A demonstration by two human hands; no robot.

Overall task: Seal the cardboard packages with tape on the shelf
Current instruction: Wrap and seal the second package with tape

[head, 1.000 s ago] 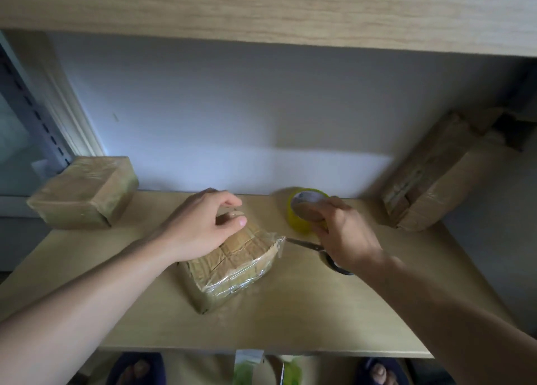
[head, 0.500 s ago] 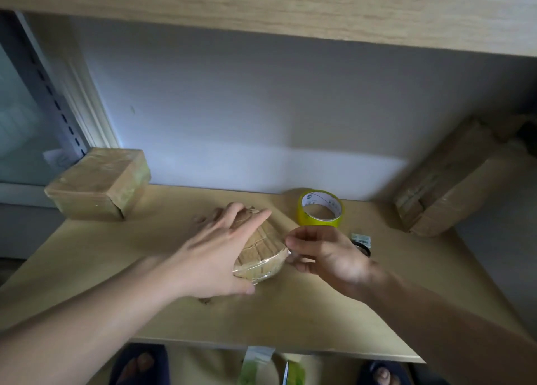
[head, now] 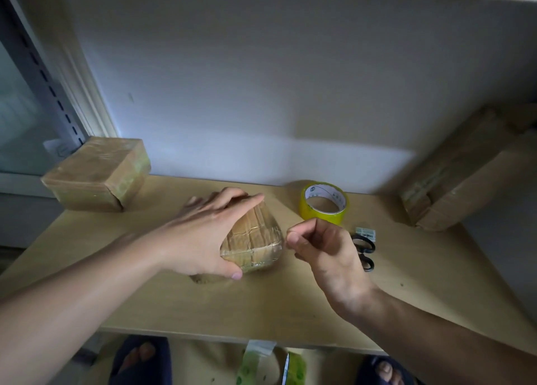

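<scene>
A: cardboard package [head: 252, 241] is sitting mid-shelf [head: 261, 306], wrapped in shiny clear tape, tilted up a bit on one edge. left hand [head: 200, 233] is laid over its top and left side, fingers mostly straight across it with the thumb hooked under the near corner, so it's holding the package

B: and the right hand [head: 322, 246]?

A: just beside the package's right end, fingers curled in, thumb and forefinger pinched together. can't tell if there's a bit of tape between them, too fine to see

B: where's the roll?

A: yellow tape roll [head: 324, 203] lies flat near the back wall, just behind the right hand. black scissors [head: 364, 251] lie right of that hand, with a small label [head: 366, 234] next to them

B: other boxes?

A: one taped package [head: 97, 174] at the back left corner, another brown box [head: 462, 172] leaning tilted at the far right. only the head view here, and you can see slippered feet [head: 139, 361] under the shelf edge
</scene>
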